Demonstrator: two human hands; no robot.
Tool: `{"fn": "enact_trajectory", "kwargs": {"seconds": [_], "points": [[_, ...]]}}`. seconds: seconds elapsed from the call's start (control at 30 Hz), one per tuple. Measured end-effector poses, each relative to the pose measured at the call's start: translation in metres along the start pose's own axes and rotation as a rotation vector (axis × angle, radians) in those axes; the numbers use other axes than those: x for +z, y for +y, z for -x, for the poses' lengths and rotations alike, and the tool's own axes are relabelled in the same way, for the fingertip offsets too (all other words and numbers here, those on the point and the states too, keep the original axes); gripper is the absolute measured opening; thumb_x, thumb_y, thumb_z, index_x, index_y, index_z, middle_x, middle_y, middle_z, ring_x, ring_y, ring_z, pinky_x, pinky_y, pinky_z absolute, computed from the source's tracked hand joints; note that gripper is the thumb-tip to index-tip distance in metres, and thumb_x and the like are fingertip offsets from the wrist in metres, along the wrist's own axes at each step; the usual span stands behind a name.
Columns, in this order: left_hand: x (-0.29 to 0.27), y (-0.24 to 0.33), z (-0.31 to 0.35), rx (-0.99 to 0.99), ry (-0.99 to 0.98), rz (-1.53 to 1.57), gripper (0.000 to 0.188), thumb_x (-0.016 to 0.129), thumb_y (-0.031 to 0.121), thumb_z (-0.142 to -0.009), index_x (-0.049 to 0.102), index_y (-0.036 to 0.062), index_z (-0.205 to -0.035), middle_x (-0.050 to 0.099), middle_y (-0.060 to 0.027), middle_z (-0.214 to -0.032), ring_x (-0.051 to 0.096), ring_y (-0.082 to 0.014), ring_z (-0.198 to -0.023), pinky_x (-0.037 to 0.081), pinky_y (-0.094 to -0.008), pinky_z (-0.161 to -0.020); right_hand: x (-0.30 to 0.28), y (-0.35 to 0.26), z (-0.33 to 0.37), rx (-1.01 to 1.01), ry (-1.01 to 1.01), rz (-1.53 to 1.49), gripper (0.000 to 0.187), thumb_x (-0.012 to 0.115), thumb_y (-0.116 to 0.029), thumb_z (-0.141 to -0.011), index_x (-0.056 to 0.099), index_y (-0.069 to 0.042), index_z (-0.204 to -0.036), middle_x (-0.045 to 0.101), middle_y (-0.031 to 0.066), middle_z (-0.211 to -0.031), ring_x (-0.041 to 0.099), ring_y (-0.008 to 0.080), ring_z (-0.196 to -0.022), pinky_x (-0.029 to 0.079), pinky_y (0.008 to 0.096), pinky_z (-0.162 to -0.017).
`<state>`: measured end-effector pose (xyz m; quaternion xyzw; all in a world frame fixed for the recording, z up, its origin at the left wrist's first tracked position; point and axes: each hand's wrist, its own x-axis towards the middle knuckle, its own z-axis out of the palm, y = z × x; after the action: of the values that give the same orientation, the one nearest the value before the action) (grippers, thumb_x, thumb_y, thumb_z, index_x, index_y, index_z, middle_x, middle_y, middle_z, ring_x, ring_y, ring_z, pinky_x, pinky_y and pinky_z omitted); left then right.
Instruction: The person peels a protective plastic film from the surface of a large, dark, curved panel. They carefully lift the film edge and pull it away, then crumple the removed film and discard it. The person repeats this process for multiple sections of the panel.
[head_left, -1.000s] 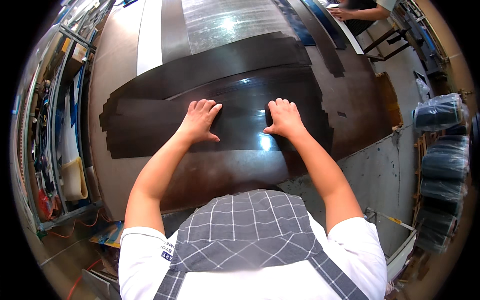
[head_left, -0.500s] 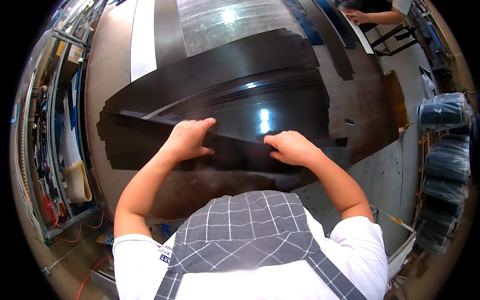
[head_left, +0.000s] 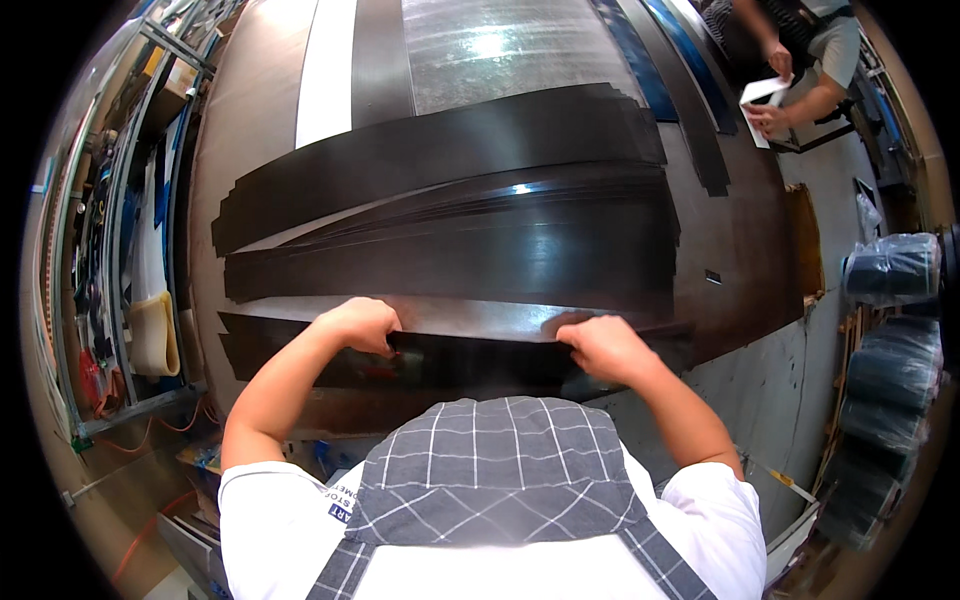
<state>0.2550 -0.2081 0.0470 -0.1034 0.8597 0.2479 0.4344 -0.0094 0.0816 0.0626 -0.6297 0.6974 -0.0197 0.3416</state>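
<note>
Since the earlier frame, the dark strip (head_left: 470, 358) has been drawn toward the person's body, and a pale band now separates it from the stack it overlapped. The strip lies along the near side of the table (head_left: 745, 235), just in front of the person's chest. The left hand (head_left: 362, 322) is at its far edge, left of the middle, fingers curled and closed on it; the right hand (head_left: 610, 347) takes the same edge farther right, fingers narrow and likewise holding the strip. The exact placing of both thumbs cannot be told. Beyond the strip is a stack of dark strips (head_left: 500, 255), loosely fanned, its edges uneven; behind that lies a broad dark sheet (head_left: 450, 135) with a stepped right end. Farther back are a white strip (head_left: 325, 75), a grey strip (head_left: 382, 60) and a glossy silvery sheet (head_left: 490, 60). At upper right, a co-worker's hands (head_left: 768, 122) hold a white piece (head_left: 757, 95). Plastic-wrapped rolls (head_left: 893, 270) stand to the right; a cream rolled sheet (head_left: 155, 335) is on the left.
</note>
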Motion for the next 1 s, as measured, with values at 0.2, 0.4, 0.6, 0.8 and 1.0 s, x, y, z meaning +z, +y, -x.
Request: {"fn": "enact_trajectory", "kwargs": {"seconds": [0.2,0.4,0.6,0.8,1.0], "points": [[-0.079,-0.021,0.028,-0.072,0.378,0.135,0.022,0.076,0.016,-0.077,0.069,0.0025,-0.093,0.069,-0.0183,-0.081,0.066,-0.0355,-0.077,0.052,-0.0425,-0.072,-0.103,0.016,-0.063,-0.007,0.238,0.299,0.013,0.060,-0.004,-0.079,0.063,-0.010,-0.091,0.069,0.0151,-0.083,0.068,0.0365,-0.087,0.053,0.0483,-0.076],[-0.183,-0.070,0.008,-0.156,0.414,0.339,0.032,0.082,0.020,-0.072,0.068,-0.0033,-0.089,0.066,-0.0194,-0.075,0.064,-0.0291,-0.072,0.052,-0.0403,-0.072,-0.179,0.060,-0.194,0.136,0.173,0.272,0.031,0.058,-0.002,-0.077,0.068,-0.006,-0.106,0.070,0.0187,-0.107,0.064,0.0391,-0.107,0.053,0.0471,-0.090],[-0.186,-0.058,-0.052,-0.420,0.986,-0.280,0.043,0.081,0.021,-0.073,0.064,0.0054,-0.108,0.064,-0.0150,-0.111,0.061,-0.0326,-0.111,0.050,-0.0438,-0.090,-0.161,0.100,-0.256,0.260,0.490,0.397,0.041,0.071,-0.017,-0.080,0.059,-0.010,-0.119,0.062,0.0156,-0.120,0.057,0.0341,-0.118,0.041,0.0507,-0.101],[-0.072,-0.012,-0.056,0.028,0.812,0.038,0.046,0.087,0.025,-0.066,0.060,0.0103,-0.100,0.056,-0.0075,-0.103,0.055,-0.0293,-0.102,0.046,-0.0408,-0.086,-0.094,0.034,-0.158,0.049,0.207,0.229,0.052,0.086,-0.030,-0.067,0.060,-0.008,-0.106,0.057,0.0124,-0.102,0.056,0.0298,-0.104,0.046,0.0394,-0.091],[-0.059,0.000,-0.067,-0.068,0.847,-0.004,0.057,0.089,0.028,-0.063,0.057,0.0102,-0.108,0.055,-0.0068,-0.105,0.054,-0.0279,-0.106,0.044,-0.0396,-0.091,-0.059,0.032,-0.142,0.079,0.350,0.307,0.050,0.088,-0.030,-0.066,0.061,-0.008,-0.102,0.056,0.0090,-0.105,0.053,0.0271,-0.106,0.042,0.0382,-0.091]]}}
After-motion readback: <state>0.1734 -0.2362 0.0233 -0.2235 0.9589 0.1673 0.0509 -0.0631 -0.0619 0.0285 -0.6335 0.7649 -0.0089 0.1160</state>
